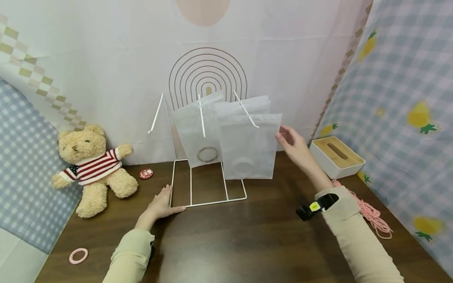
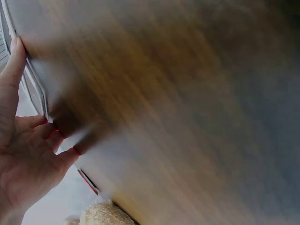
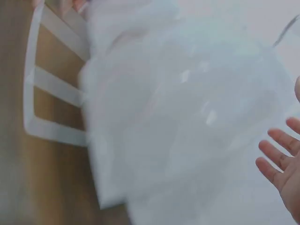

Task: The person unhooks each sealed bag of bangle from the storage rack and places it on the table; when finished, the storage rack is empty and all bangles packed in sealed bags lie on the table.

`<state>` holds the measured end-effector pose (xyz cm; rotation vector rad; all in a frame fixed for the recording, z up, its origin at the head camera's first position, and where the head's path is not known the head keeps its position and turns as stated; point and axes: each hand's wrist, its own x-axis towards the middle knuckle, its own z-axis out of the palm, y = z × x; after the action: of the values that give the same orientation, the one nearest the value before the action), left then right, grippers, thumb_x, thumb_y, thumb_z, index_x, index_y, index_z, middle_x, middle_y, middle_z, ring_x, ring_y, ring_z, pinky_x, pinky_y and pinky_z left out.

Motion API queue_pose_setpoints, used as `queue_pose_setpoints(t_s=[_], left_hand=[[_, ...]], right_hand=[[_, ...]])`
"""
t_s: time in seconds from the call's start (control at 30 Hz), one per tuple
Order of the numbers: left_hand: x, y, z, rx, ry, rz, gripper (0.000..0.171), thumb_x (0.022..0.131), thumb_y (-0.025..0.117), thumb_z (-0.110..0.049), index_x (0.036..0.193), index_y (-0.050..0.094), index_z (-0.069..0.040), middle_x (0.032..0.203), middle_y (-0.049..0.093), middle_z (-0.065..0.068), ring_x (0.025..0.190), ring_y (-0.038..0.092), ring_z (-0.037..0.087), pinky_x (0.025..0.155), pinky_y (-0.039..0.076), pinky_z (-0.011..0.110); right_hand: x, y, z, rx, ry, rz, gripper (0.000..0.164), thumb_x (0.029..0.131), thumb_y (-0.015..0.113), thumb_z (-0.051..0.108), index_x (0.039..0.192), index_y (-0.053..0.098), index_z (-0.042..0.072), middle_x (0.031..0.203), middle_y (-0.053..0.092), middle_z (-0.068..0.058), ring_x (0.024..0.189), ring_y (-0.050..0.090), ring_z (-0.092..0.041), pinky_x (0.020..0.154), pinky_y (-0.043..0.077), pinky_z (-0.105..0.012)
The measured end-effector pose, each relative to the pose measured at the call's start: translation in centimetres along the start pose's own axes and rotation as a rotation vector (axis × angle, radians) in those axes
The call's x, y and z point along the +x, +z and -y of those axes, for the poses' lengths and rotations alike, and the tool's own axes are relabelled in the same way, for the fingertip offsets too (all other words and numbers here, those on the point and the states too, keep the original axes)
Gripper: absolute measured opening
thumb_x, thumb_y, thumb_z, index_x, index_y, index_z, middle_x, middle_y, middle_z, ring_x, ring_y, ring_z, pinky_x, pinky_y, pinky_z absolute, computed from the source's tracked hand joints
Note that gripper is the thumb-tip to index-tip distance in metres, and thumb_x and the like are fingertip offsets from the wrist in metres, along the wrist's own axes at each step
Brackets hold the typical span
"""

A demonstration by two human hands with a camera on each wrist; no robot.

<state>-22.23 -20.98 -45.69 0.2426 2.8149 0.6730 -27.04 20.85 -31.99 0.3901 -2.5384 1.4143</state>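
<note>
- at the centre of the head view i see the white wire rack [image 1: 216,203], its base flat on the brown table [image 1: 247,243] and its three prongs [image 1: 202,118] slanting above.
- the front bag [image 1: 249,145], frosted and see-through, hangs at the right prong, just right of the frame's centre; more bags [image 1: 262,101] hang behind it.
- the middle bag [image 1: 191,137] hangs tilted at the middle prong, with a brown ring [image 1: 208,161] showing near its lower edge.
- left hand [image 1: 161,204], lower left of centre: fingers extended, thumb along the front rail at the base's left corner, touching the rack without a grip; my left wrist view shows the thumb against the wire.
- right hand [image 1: 293,145], right of centre: fingers loose and slightly bent beside the front bag's right edge, gripping nothing; my right wrist view gives them spread. i cannot tell whether a fingertip touches the bag.
- left of the frame: a teddy bear [image 1: 95,169] in a striped top, a red badge [image 1: 146,173] beside it, and a pink ring [image 1: 71,257] at lower left.
- right of the frame: a tissue box [image 1: 323,159] with a wooden lid, and pink cord [image 1: 373,216] bundled below it, partly behind the right sleeve [image 1: 357,236].
</note>
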Motion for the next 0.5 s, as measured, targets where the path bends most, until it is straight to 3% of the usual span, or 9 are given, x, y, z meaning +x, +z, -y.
queue_pose_setpoints(t_s=[0.13, 0.27, 0.37, 0.5], left_hand=[[-0.5, 0.2, -0.1, -0.030, -0.013, 0.004, 0.103, 0.075, 0.070, -0.045, 0.139, 0.016, 0.014, 0.145, 0.014, 0.036, 0.136, 0.013, 0.048, 0.107, 0.015, 0.062], [-0.7, 0.3, 0.0, -0.042, -0.017, -0.005, 0.102, 0.074, 0.072, -0.043, 0.139, 0.017, 0.015, 0.144, 0.015, 0.036, 0.135, 0.014, 0.048, 0.106, 0.015, 0.063], [-0.5, 0.2, 0.0, -0.043, -0.010, -0.007, 0.102, 0.074, 0.071, -0.042, 0.139, 0.017, 0.015, 0.144, 0.015, 0.037, 0.135, 0.013, 0.049, 0.106, 0.015, 0.063], [-0.1, -0.1, -0.3, -0.045, -0.005, -0.012, 0.102, 0.075, 0.070, -0.043, 0.139, 0.016, 0.015, 0.145, 0.014, 0.036, 0.135, 0.012, 0.048, 0.107, 0.014, 0.063]], right_hand=[[0.9, 0.4, 2.4, 0.192, -0.064, -0.142, 0.046, 0.091, 0.055, 0.026, 0.130, 0.046, 0.002, 0.107, 0.064, 0.001, 0.095, 0.060, -0.008, 0.084, 0.049, -0.021], [1.1, 0.7, 3.2, 0.260, -0.083, -0.240, 0.031, 0.088, 0.060, 0.015, 0.111, 0.057, -0.006, 0.076, 0.062, 0.022, 0.064, 0.056, 0.002, 0.061, 0.048, -0.012], [1.1, 0.7, 3.3, 0.287, -0.077, -0.277, 0.021, 0.086, 0.062, 0.011, 0.098, 0.060, -0.007, 0.069, 0.061, 0.025, 0.060, 0.055, 0.004, 0.057, 0.048, -0.011], [1.1, 0.3, 3.6, 0.322, -0.097, -0.285, 0.000, 0.085, 0.063, 0.009, 0.084, 0.063, 0.010, 0.069, 0.064, 0.023, 0.061, 0.057, 0.005, 0.056, 0.049, -0.012]])
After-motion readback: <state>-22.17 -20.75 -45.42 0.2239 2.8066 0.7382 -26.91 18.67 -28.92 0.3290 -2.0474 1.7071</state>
